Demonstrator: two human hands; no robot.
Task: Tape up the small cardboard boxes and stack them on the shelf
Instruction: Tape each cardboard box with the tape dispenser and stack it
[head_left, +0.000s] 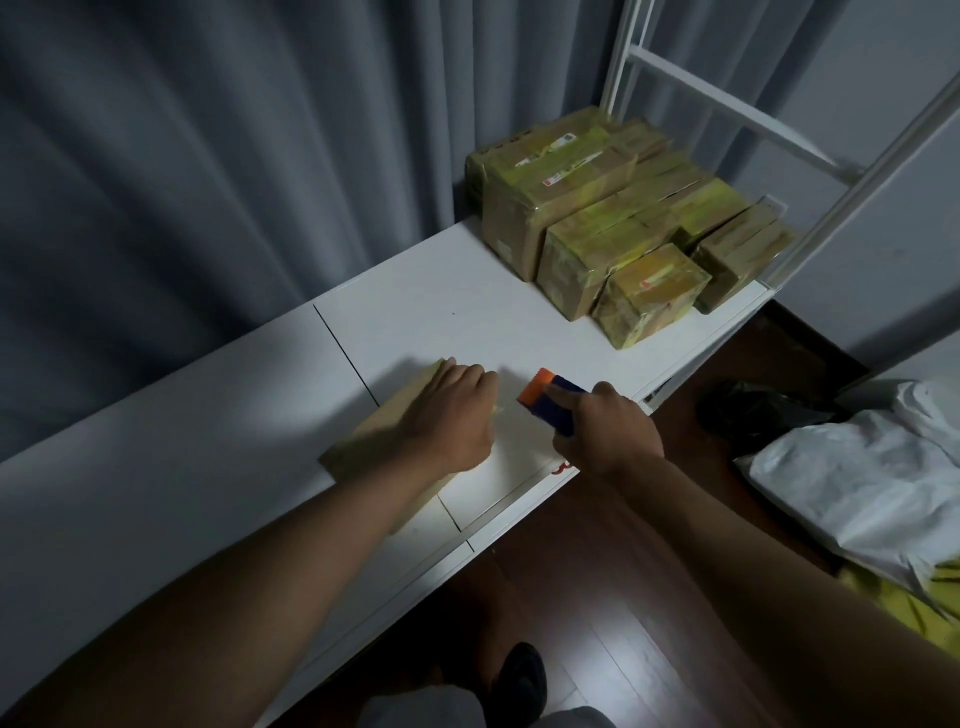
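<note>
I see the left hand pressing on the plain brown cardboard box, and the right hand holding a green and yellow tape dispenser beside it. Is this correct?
Not quite: the colour is wrong. In the head view, the tape dispenser in the right hand is orange and dark blue, not green and yellow. The rest holds: the left hand presses on the plain brown cardboard box, with the dispenser beside it.

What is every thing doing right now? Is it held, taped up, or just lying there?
left hand: pressing flat on the plain box.
plain box: lying on the white table, no tape visible.
right hand: gripping the tape dispenser.
tape dispenser: held, orange end toward the box.
taped boxes: wrapped in yellowish tape, grouped at the table's far end.
white bag: lying crumpled.
</note>
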